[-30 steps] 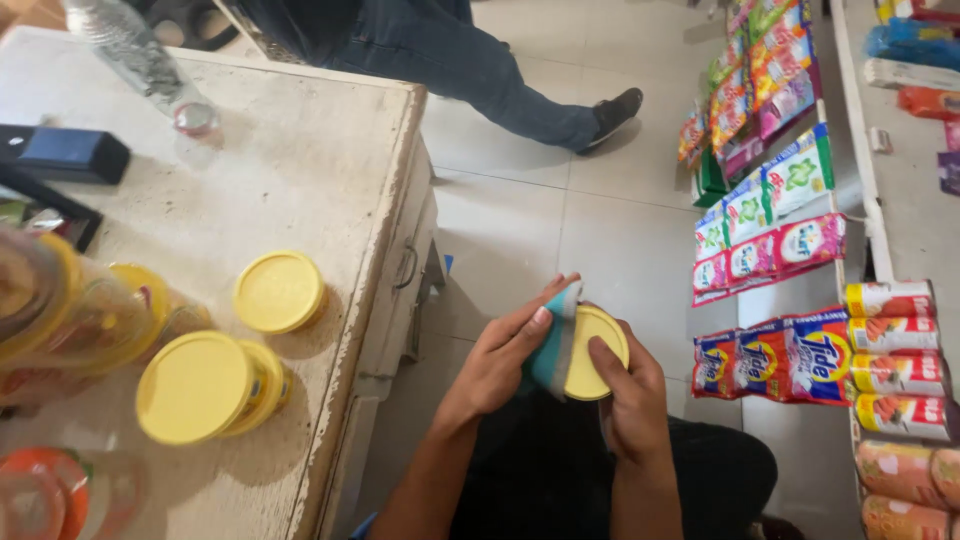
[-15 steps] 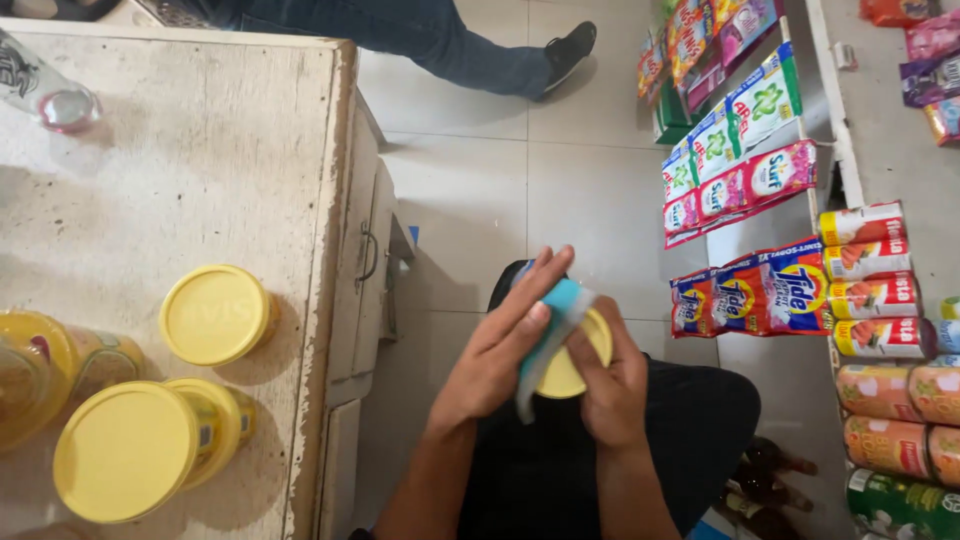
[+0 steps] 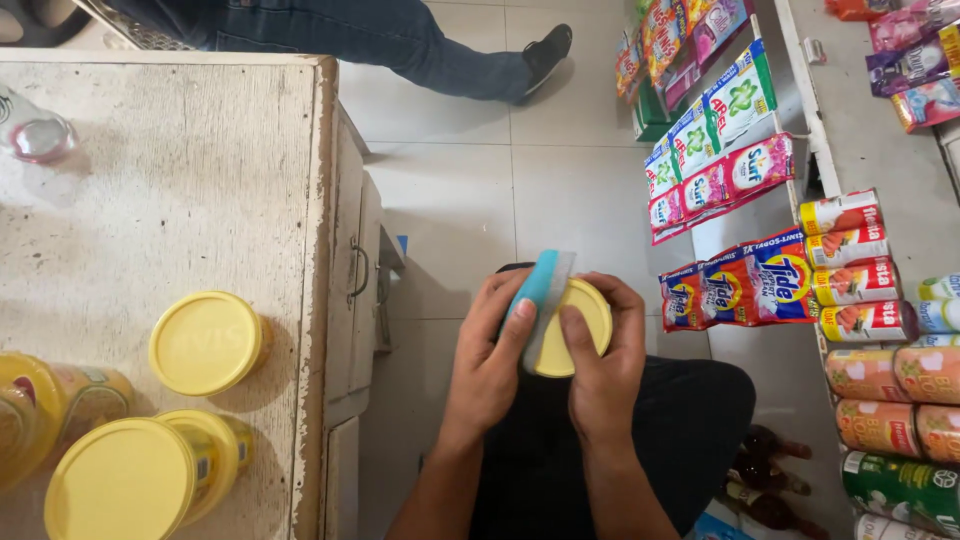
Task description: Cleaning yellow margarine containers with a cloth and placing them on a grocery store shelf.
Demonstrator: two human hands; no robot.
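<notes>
I hold a small jar with a yellow lid over my lap. My right hand grips the jar from the right, thumb lying across the lid. My left hand presses a teal and white cloth or sponge against the lid's left edge, fingers wrapped on it. Both hands touch the jar. The jar's body is hidden under the lid and fingers.
A worn white counter with drawers stands at left, bearing several yellow-lidded jars and a clear bottle. Shelves of coloured packets and cans line the right. Another person's leg crosses the tiled floor ahead.
The view has shifted right, so the counter sits further left. My left hand's cloth has slid across the lid, and the jar sits slightly higher in my hands.
</notes>
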